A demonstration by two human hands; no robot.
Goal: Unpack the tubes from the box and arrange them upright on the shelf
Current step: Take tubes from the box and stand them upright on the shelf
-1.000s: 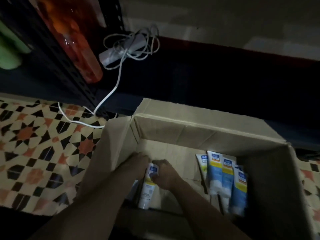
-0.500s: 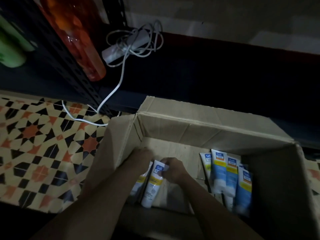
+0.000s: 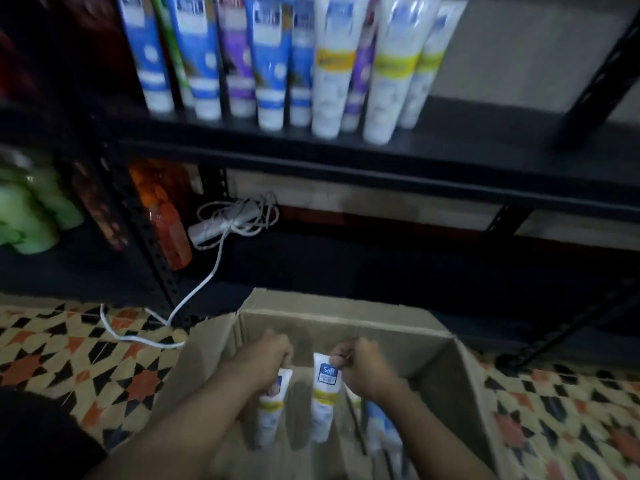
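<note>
An open cardboard box (image 3: pixel 346 315) sits on the floor below a black metal shelf (image 3: pixel 450 147). My left hand (image 3: pixel 263 358) grips the crimped end of a white tube with a yellow band (image 3: pixel 272 407), cap hanging down. My right hand (image 3: pixel 363 365) holds a second white and yellow tube (image 3: pixel 323 393) the same way, beside the first. Both tubes hang inside the box. A few more tubes (image 3: pixel 379 427) lie at the box's right side. Several tubes (image 3: pixel 332 64) stand upright on their caps along the shelf.
The shelf board has bare room to the right of the standing tubes. A white power strip with a coiled cable (image 3: pixel 228 223) lies on the bottom shelf. An orange bottle (image 3: pixel 166 216) and green bottles (image 3: pixel 31 213) stand at left. Patterned tile floor (image 3: pixel 69 355) surrounds the box.
The view has tilted up, bringing the stocked shelf into sight. Each hand now holds its own tube, lifted by the crimped end and spread apart, where both hands were together low in the box.
</note>
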